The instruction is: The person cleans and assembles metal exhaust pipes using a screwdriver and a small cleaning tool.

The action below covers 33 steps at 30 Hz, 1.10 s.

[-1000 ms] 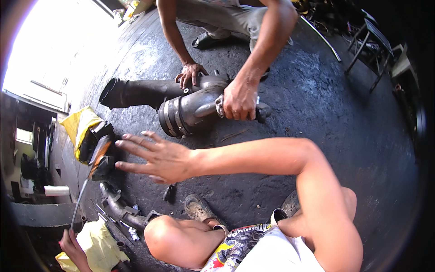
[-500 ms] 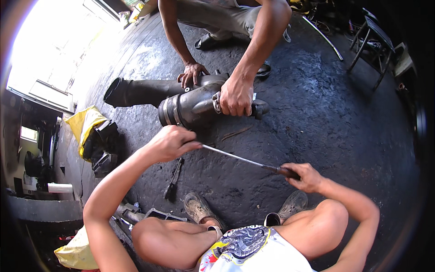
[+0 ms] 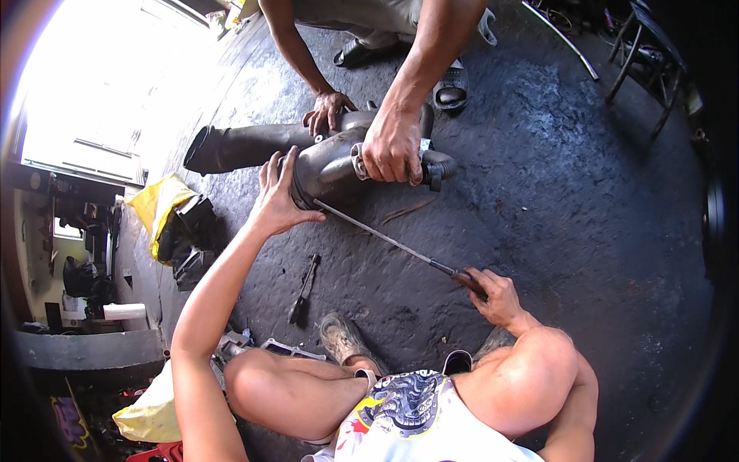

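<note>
My right hand is closed around the dark handle of a long screwdriver. Its metal shaft slants up and left, with the tip at the near edge of a black ducted pipe. Against that pipe's left end, my left hand has its fingers stretched up and its thumb apart, partly hiding the banded end. A co-worker's hand grips the pipe's right part, holding a greyish rag or piece there. The co-worker's other hand presses down on the second black tube behind.
A ratchet-like tool lies on the dark floor before my left foot. Yellow sacking with black parts sits at the left. A metal frame is beside my left leg. A dark stool stands far right.
My left hand has let go of the screwdriver's shaft and moved up onto the pipe's end, fingers spreading. The screwdriver's tip has moved up and left to the pipe.
</note>
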Motion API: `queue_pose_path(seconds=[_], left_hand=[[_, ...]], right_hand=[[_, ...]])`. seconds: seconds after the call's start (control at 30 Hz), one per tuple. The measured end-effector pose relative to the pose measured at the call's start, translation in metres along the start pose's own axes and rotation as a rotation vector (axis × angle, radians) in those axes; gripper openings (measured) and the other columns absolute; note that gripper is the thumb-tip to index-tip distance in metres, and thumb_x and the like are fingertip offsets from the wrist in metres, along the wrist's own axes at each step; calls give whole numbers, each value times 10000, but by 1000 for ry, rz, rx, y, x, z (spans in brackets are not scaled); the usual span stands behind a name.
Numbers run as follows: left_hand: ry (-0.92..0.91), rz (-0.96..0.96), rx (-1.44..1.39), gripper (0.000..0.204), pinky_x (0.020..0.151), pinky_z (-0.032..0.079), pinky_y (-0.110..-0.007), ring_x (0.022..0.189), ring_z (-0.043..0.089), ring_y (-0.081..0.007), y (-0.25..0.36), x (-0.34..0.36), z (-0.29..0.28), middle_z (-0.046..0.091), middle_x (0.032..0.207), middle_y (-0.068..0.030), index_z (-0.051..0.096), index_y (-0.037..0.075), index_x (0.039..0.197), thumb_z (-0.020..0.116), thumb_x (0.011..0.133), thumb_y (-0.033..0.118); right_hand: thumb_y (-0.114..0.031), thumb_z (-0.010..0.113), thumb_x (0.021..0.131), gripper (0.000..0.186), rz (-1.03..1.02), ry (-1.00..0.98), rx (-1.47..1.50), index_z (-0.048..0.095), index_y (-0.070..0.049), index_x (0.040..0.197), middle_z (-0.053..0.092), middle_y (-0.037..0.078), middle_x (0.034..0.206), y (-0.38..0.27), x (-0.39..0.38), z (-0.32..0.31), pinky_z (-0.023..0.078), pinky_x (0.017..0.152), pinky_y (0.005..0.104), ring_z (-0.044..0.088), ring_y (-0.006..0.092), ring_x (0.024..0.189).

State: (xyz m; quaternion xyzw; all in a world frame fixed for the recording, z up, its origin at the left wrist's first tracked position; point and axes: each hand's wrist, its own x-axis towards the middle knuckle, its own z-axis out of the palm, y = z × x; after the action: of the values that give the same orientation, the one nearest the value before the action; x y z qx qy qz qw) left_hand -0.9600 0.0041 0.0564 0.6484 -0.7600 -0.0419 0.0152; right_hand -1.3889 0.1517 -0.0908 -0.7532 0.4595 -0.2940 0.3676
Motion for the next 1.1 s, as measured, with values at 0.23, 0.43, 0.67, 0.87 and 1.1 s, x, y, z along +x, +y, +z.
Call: queue_pose_path(seconds=[0.23, 0.43, 0.67, 0.87, 1.1], left_hand=[[53, 25, 11, 1355, 1161, 275, -597, 1429, 217, -490, 0, 3, 2, 271, 1541, -257, 230, 195, 1570, 930, 473, 570], [52, 40, -20, 1327, 1175, 274, -566, 1431, 247, -465, -2, 4, -1, 295, 1538, -254, 255, 196, 1567, 931, 482, 552], [92, 59, -20, 1339, 1188, 274, -523, 1440, 274, -449, -5, 4, 3, 327, 1545, -250, 261, 69, 1558, 924, 497, 546], [82, 40, -20, 1344, 1189, 276, -513, 1441, 285, -456, -8, 4, 2, 334, 1549, -253, 280, 17, 1539, 924, 487, 552], [99, 20, -48, 1320, 1193, 275, -487, 1438, 315, -432, -10, 6, -1, 378, 1527, -251, 305, -12, 1523, 923, 497, 542]], right_hand=[[-27, 759, 762, 528, -132, 124, -134, 644, -70, 1276, 647, 115, 836, 4, 6, 8, 542, 559, 361, 673, 283, 661], [-66, 791, 726, 609, -292, 161, -243, 647, -141, 1313, 647, 61, 880, -9, 11, 1, 557, 543, 328, 644, 190, 598], [-36, 788, 733, 644, -227, 86, -91, 627, -148, 1347, 646, 84, 873, -3, 17, 4, 559, 550, 323, 633, 201, 592], [-11, 766, 775, 568, 52, -64, 423, 634, -71, 1324, 673, 111, 835, 17, 22, 31, 565, 718, 336, 689, 237, 752], [-31, 759, 785, 535, -127, 183, -2, 661, -111, 1305, 647, 100, 789, 9, 23, 68, 511, 540, 366, 635, 229, 582]])
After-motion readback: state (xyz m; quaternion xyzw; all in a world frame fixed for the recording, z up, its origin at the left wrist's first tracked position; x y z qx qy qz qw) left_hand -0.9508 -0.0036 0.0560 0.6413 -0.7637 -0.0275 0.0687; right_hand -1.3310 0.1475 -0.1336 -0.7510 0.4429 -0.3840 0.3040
